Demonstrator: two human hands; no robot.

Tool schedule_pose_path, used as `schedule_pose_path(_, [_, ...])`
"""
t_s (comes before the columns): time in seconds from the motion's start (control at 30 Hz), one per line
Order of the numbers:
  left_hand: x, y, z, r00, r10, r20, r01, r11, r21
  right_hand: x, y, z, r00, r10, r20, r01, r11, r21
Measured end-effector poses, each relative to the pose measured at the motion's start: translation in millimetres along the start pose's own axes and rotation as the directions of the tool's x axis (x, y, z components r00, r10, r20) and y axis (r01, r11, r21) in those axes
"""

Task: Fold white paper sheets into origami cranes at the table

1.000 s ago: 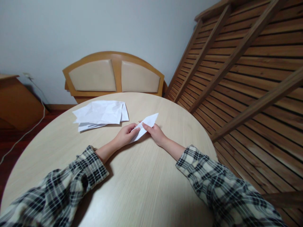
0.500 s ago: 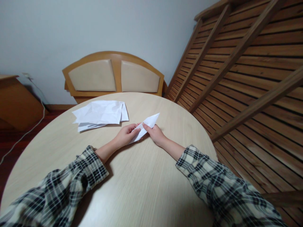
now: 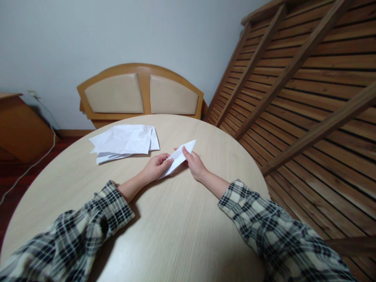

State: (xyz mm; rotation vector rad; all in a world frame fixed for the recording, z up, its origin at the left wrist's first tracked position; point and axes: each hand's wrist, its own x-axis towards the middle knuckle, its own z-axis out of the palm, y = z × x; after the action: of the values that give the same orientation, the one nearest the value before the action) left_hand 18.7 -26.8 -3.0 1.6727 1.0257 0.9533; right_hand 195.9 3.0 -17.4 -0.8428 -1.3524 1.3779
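Between my two hands is a folded white paper (image 3: 178, 158), a long narrow shape with its pointed end tilted up to the right. My left hand (image 3: 156, 166) grips its lower left part, thumb on top and the other fingers mostly hidden behind it. Nearer the pointed end, my right hand (image 3: 195, 164) pinches the paper, its thumb lying along the near face. Left of the hands, a loose stack of creased white paper sheets (image 3: 123, 139) lies on the table.
The round pale wood table (image 3: 164, 231) sits under both forearms. Behind it stands a headboard (image 3: 143, 88) with cream panels. A slatted wooden frame (image 3: 308, 117) leans along the right side. At the left are a brown cabinet (image 3: 23, 129) and a white cable (image 3: 32, 166).
My right thumb has slid up along the paper toward its pointed end. The paper's tip has shifted slightly left. My left hand and the stack have hardly moved.
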Motion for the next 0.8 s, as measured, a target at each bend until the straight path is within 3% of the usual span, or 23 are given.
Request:
schedule_pose_path(0.2, [3.1,-2.1,0.7,0.995,0.003,-0.105,-0.008,0.999,-0.045,-2.8,0.7,3.9,0.997,-0.049,0.052,0.055,0.99,-0.13])
schedule_pose_path(0.33, [4.3,-3.0,1.3,0.988,0.02,-0.15,-0.027,0.999,-0.044,-3.1,2.1,4.0,0.994,-0.08,0.075,0.089,0.988,-0.125])
schedule_pose_path(0.5, [3.3,0.0,1.9,0.992,-0.017,-0.128,0.001,0.992,-0.122,-1.3,7.6,2.8,0.994,-0.095,0.058,0.103,0.984,-0.143])
schedule_pose_path(0.67, [4.2,-1.9,-0.6,0.989,0.006,-0.15,-0.013,0.999,-0.046,-2.3,8.2,4.1,0.99,-0.131,0.052,0.139,0.969,-0.205])
schedule_pose_path(0.8, [5.3,-3.1,-1.6,0.99,0.018,-0.138,-0.017,1.0,0.007,-5.2,0.7,4.4,0.97,-0.23,0.079,0.243,0.918,-0.314])
